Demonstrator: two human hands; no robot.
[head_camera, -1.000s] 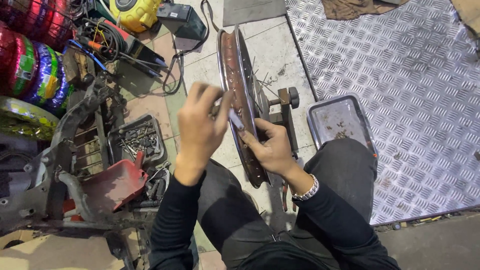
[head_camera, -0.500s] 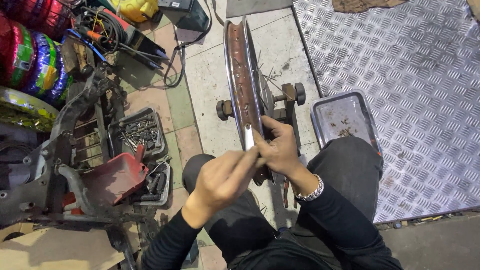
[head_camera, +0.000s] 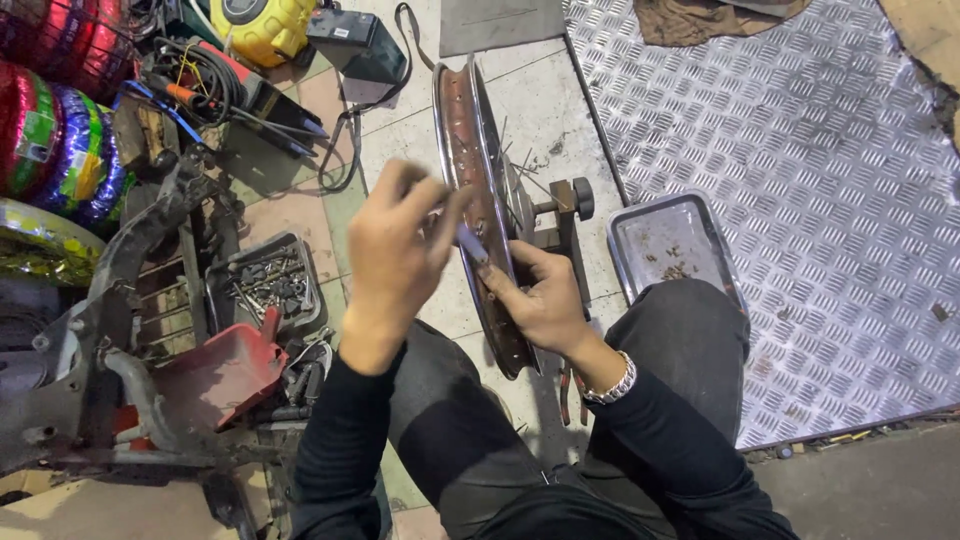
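Observation:
A rusty spoked wheel rim (head_camera: 468, 150) stands upright on a truing stand (head_camera: 562, 212) in front of my knees. My left hand (head_camera: 398, 250) is raised beside the rim's left side, blurred, pinching a small pale tool (head_camera: 470, 243) against the rim. My right hand (head_camera: 540, 300) grips the near part of the rim from the right. A metal watch (head_camera: 612, 380) is on that wrist.
A metal tray (head_camera: 665, 245) with debris lies on checkered steel plate (head_camera: 800, 180) at right. At left stand a tray of bolts (head_camera: 265, 280), a red part (head_camera: 215, 370), a grey frame (head_camera: 90, 330), cables and colourful wrapped tyres (head_camera: 50, 140).
My left hand has risen from low beside my right hand to higher along the rim's left side. The view has shifted slightly. The right hand stays on the rim.

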